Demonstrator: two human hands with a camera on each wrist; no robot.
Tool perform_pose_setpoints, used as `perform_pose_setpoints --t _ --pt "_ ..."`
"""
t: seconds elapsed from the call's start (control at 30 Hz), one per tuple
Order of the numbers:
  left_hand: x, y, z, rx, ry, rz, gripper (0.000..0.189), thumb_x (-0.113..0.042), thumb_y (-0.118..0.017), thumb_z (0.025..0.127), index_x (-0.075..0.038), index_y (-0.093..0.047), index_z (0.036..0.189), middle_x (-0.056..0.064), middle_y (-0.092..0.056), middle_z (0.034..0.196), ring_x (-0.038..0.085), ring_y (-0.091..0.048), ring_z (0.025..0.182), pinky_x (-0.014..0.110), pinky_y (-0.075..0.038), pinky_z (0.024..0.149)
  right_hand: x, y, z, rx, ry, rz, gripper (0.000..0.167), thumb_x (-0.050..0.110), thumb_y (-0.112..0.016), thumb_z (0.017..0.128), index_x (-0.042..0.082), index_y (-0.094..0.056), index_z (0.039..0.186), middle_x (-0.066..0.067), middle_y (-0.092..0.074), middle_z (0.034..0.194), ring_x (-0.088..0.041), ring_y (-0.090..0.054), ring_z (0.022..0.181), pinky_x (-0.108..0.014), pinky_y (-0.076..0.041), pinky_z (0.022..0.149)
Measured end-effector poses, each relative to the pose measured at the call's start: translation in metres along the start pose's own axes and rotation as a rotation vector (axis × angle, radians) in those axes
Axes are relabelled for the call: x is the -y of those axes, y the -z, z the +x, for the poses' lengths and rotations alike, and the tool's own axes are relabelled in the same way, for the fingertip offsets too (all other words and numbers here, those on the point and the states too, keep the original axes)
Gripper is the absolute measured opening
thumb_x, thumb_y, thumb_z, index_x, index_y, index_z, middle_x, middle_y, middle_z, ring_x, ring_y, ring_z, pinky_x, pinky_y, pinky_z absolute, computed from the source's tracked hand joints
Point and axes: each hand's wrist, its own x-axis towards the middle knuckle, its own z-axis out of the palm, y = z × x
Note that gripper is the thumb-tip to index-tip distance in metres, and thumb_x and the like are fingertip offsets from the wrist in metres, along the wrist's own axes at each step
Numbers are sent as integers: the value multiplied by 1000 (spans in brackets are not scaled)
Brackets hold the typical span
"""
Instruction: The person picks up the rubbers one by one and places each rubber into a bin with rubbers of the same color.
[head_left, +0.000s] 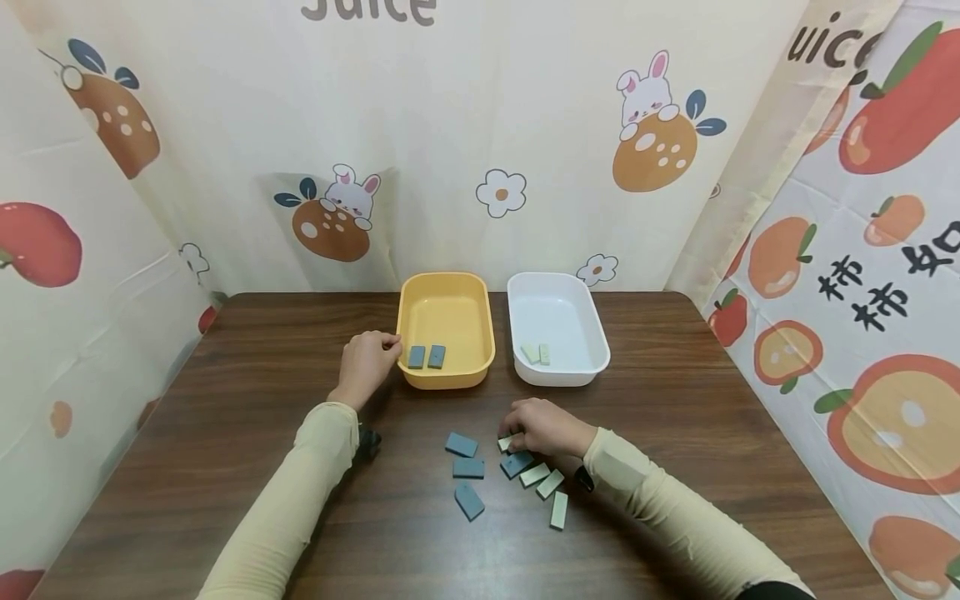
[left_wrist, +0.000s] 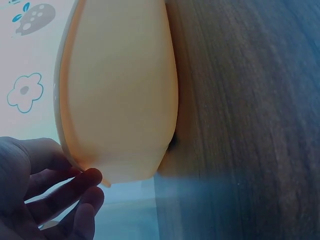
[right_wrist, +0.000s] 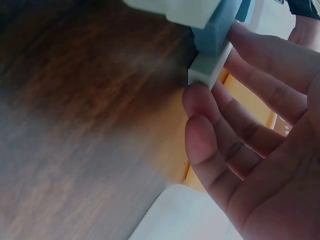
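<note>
My left hand (head_left: 365, 364) pinches the left rim of a yellow plastic tub (head_left: 447, 381) between thumb and fingers; the left wrist view shows the tub's outer wall (left_wrist: 120, 90) close up. Two blue-grey flat blocks (head_left: 437, 357) lie inside that tub. With thumb and fingertips, my right hand (head_left: 551, 425) holds a pale green block (right_wrist: 202, 70) low over the table, partly hidden by the fingers in the head view. A blue-grey block (head_left: 516, 463) lies right beside it, overlapping it in the right wrist view. More pale green blocks (head_left: 535, 475) trail toward the front right.
A white tub (head_left: 562, 377) with two pale green blocks (head_left: 544, 354) stands right of the yellow one. Several blue-grey blocks (head_left: 468, 468) lie in a column left of the right hand. A printed curtain (head_left: 450, 108) hangs behind the brown wooden table (head_left: 247, 400).
</note>
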Motion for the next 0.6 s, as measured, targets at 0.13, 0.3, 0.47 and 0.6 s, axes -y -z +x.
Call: perform_pose_setpoints --t 0.13,0.3,0.47,0.6 --pt "0 0 0 2 10 -4 26 -17 -63 91 -3 -74 109 15 -74 105 24 -60 72 37 -47 67 -2 -1 0 -15 34 -13 15 18 -74 84 14 -77 99 4 -61 82 -4 -49 72 -21 -44 66" --pt "-1 0 0 11 20 -15 26 -17 -63 92 -2 -74 110 16 -74 107 25 -61 74 38 -48 68 -4 -1 0 -38 61 -23 14 19 -74 85 13 -76 97 4 -61 79 -3 -49 69 -19 -43 64" --pt "-1 0 1 13 17 -13 26 -18 -63 92 -2 -74 110 16 -74 107 23 -57 66 31 -43 61 -4 1 0 -68 66 -40 11 20 -74 85 14 -76 94 5 -61 79 -3 -50 69 -19 -43 63" --pt "-2 0 0 18 18 -11 26 -18 -63 92 -2 -74 110 16 -74 107 22 -56 65 31 -43 61 -3 5 -2 -77 51 -36 11 21 -74 85 14 -76 93 5 -62 79 -4 -51 69 -20 -43 62"
